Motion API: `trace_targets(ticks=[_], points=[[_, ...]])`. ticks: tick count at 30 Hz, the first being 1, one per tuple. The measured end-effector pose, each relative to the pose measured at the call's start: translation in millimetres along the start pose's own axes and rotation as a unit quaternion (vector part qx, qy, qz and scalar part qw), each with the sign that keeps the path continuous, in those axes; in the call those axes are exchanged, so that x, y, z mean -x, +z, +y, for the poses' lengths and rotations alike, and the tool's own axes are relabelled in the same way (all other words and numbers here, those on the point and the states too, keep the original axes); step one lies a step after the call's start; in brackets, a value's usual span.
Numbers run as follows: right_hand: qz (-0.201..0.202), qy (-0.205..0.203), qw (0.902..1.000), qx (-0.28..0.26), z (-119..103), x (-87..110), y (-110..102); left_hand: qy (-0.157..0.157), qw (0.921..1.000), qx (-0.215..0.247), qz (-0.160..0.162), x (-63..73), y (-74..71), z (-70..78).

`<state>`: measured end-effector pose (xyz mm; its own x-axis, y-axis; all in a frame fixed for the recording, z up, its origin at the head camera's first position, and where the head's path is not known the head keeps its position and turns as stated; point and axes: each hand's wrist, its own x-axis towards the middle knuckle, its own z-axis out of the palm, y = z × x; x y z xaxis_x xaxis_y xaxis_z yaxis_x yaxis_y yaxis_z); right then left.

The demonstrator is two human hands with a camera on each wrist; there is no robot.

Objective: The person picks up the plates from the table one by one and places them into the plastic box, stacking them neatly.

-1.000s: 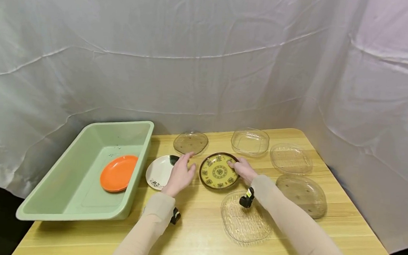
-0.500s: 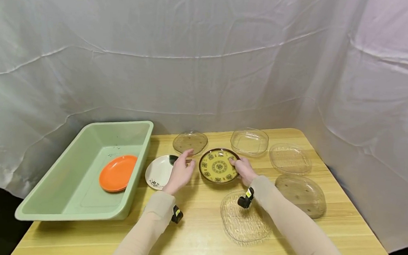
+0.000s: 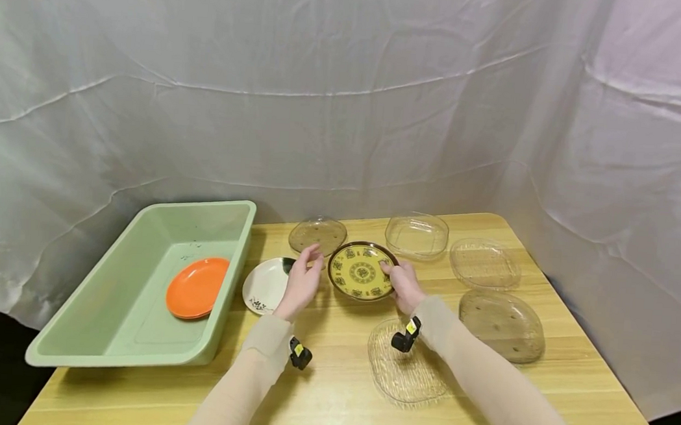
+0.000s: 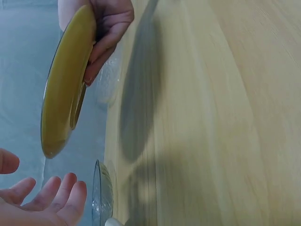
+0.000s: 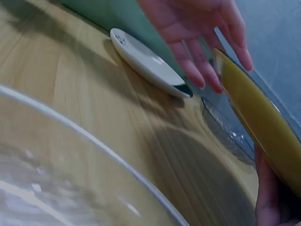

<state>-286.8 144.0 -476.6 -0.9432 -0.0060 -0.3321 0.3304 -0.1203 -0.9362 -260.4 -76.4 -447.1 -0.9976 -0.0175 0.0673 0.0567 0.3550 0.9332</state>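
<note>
A yellow patterned plate with a dark brown rim [image 3: 363, 272] is held tilted above the table. My right hand [image 3: 406, 287] grips its right edge, thumb on the upper face and fingers underneath. In the left wrist view the plate [image 4: 66, 84] stands well off the wood, its shadow on the table. My left hand [image 3: 301, 285] hovers at the plate's left side with fingers spread and nothing in them. The right wrist view shows the left fingertips [image 5: 214, 84] right at the plate's rim. Under the left hand lies a white plate with a dark patch [image 3: 264, 287], partly hidden.
A green tub [image 3: 136, 291] on the left holds orange plates [image 3: 195, 288]. Along the back are a brownish glass plate [image 3: 318, 236] and a clear dish [image 3: 417, 237]. At right lie a clear plate [image 3: 485, 263], another brownish one [image 3: 503, 326] and a ribbed clear plate [image 3: 407, 372].
The yellow plate has risen off the table, tilted more and shifted slightly left in my right hand. My left hand has moved a little, staying beside it.
</note>
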Motion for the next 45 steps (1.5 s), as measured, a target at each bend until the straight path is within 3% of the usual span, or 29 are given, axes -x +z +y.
trace_targets(ticks=[7, 16, 24, 36, 45], points=[[0.020, -0.003, 0.9986, -0.050, 0, 8.2, 7, -0.024, 0.9955, 0.091, -0.009, -1.7, 4.2, -0.2], [0.068, -0.014, 0.9974, -0.021, -3, 12.1, 12, -0.088, 0.9809, 0.173, 0.004, -3.4, 9.5, 6.4], [0.086, -0.029, 0.9958, 0.011, -4, 15.3, 14, -0.107, 0.9766, 0.187, -0.003, -4.7, 16.8, 10.3], [0.088, -0.060, 0.9943, 0.005, -9, 20.1, 20, -0.139, 0.9661, 0.217, -0.017, -6.8, 23.8, 13.6], [0.081, -0.077, 0.9930, 0.037, -12, 22.8, 24, -0.138, 0.9659, 0.218, -0.024, -8.6, 26.9, 12.5]])
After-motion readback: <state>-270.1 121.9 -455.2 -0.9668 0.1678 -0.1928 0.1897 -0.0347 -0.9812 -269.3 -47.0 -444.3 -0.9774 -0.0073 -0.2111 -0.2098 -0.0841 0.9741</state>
